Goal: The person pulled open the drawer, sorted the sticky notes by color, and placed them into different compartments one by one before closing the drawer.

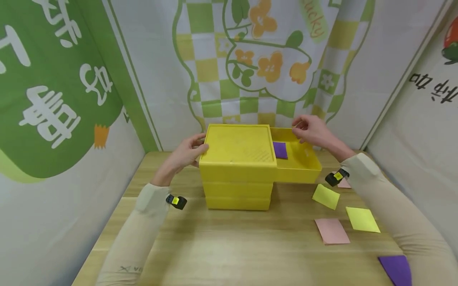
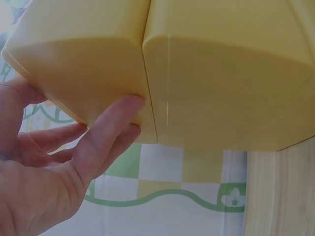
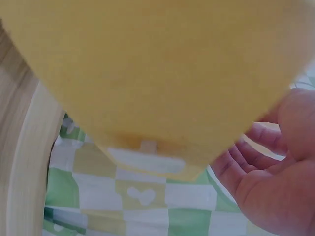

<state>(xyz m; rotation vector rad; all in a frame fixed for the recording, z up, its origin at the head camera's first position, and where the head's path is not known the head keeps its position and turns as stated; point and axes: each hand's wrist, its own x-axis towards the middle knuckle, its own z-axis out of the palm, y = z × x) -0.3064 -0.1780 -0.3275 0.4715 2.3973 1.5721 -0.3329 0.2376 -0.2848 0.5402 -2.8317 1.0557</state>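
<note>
A yellow plastic drawer box (image 1: 236, 145) of stacked tiers stands on the table, its top drawer (image 1: 304, 174) pulled out to the right. Inside that drawer lies a purple square of paper (image 1: 280, 150), partly hidden by the box top. My left hand (image 1: 186, 153) touches the box's left side, its fingers resting along the upper tier in the left wrist view. Over the drawer's far right corner is my right hand (image 1: 313, 130), fingers loosely bent, nothing visible in them. In the right wrist view, the drawer's yellow wall hides part of that hand's fingers.
To the right on the wooden table (image 1: 229, 246) lie a yellow note (image 1: 326, 196), another yellow note (image 1: 363, 219), a pink note (image 1: 332, 231) and a purple note (image 1: 396, 269). Another pink piece (image 1: 344, 183) shows beside the right wrist. A patterned curtain (image 1: 250, 95) hangs behind the box.
</note>
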